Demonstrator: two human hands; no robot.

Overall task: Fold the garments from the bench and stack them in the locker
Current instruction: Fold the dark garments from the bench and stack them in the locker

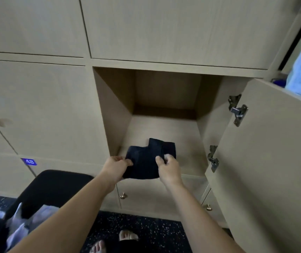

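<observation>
While both bare arms reach forward from the bottom of the view, a person holds a folded navy garment (144, 161) at the front lip of an open locker (164, 128). The left grip (117, 166) pinches the garment's left edge between thumb and fingers. The right grip (168, 168) has its fingers curled over the right edge near the top. The far half of the garment lies over the locker's wooden floor, and the near edge hangs out past the lip. Whether it already rests on the floor cannot be told. Nothing else is seen inside the compartment.

The locker door (273, 152) stands open on the right, just beside the right forearm. Low on the left, a black padded desk (55, 185) carries a loose pile of pale and dark garments (24, 221).

Several things could go wrong from here. The far edge of the fold is uneven, with one layer stepping past the other, so the layers look poorly aligned. Letting go at once may let the fold slide open. If the garment is released where it is now, the overhanging part could drag it off the lip onto the speckled floor. Left this far forward, it would make a poor base, and later pieces might topple out or catch the door. Pushing it deeper with one grip alone could bunch the cloth against the wood.
</observation>
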